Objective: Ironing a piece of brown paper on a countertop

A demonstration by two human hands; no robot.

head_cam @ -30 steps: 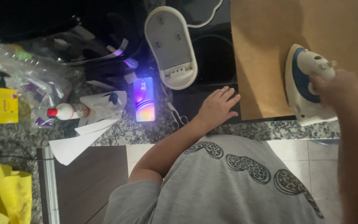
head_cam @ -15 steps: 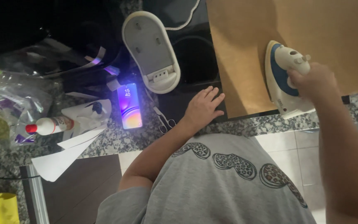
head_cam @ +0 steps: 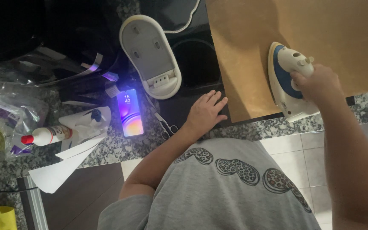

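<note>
Right hand [head_cam: 316, 83] clenching handle of blue-and-white iron [head_cam: 287, 81], pressing it on tan paper sheet [head_cam: 277, 34].
Left hand [head_cam: 205, 113] lying open, palm down, holding nothing, fingers just beside sheet's left edge.
Risk, judging: iron sitting near sheet's front edge; sliding leftward could bring hot plate against bare fingers, or scorch paper if lingering.
Left of sheet: small steel scissors [head_cam: 165, 127], glowing phone [head_cam: 129, 113], smooth grey oval iron base [head_cam: 150, 55], plastic glue bottle [head_cam: 47, 135], white paper scraps [head_cam: 58, 172] on speckled granite counter [head_cam: 120, 147].
</note>
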